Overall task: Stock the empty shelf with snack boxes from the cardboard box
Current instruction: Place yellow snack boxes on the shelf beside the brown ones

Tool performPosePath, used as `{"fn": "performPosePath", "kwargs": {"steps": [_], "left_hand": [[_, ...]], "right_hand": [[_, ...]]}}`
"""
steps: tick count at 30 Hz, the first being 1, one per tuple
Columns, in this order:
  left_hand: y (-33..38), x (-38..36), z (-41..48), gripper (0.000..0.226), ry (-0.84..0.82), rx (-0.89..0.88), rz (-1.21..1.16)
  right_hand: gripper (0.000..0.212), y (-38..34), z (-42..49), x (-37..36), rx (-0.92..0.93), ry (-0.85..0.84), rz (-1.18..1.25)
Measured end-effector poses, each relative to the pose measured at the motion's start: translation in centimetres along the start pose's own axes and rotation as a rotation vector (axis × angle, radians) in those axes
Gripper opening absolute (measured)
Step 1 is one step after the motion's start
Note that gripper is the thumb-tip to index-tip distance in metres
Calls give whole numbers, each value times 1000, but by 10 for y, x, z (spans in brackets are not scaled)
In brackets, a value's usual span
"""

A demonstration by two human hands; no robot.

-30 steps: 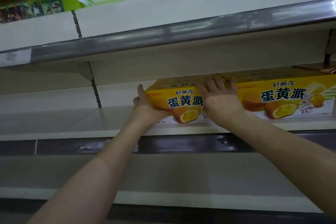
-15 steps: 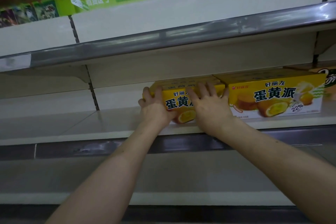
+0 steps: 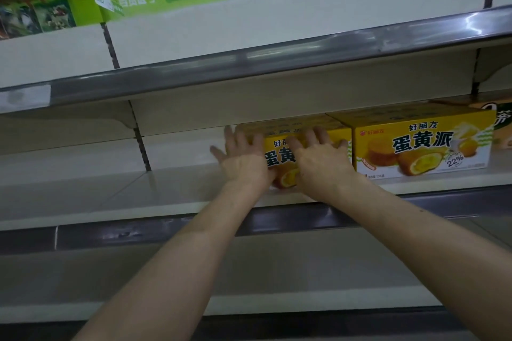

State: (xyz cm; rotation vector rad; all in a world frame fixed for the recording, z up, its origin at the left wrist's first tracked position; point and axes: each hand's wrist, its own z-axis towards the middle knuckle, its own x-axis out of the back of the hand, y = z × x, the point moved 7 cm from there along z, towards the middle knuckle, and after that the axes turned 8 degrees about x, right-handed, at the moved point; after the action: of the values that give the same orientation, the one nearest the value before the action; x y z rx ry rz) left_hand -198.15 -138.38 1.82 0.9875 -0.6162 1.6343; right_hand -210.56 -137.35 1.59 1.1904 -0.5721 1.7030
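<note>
So far the box (image 3: pixel 278 156) stands on the shelf (image 3: pixel 110 191), its right end flush against a second box (image 3: pixel 424 147) of the same kind. The left hand (image 3: pixel 243 159) and right hand (image 3: pixel 322 165) lie side by side on its front, fingers straight, pressing rather than gripping. This placing looks nearly finished. The shelf's long left stretch is yet to be stocked, and the cardboard box is out of view.

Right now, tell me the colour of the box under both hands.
Yellow box, black lettering; head view.
</note>
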Motion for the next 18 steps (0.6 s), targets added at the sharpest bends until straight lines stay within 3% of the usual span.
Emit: {"fn": "performPosePath", "kwargs": {"steps": [3,7,10,13,18], "left_hand": [[15,-3,-7,98,7,-148,73],[16,-8,-10,103,44,-160,73],[15,-5,-9,100,-32,-159,43],[6,6,-9,88,-82,-139,-22],[-32,38,-38,55,82,29,-65]], "right_hand": [[83,-1,0,2,-3,7,-14],[87,0,-1,-3,2,2,-19],[87,-2,-1,-2,11,-3,-7],[83,0,-1,0,32,-17,7],[63,-15,-17,15,177,56,2]]}}
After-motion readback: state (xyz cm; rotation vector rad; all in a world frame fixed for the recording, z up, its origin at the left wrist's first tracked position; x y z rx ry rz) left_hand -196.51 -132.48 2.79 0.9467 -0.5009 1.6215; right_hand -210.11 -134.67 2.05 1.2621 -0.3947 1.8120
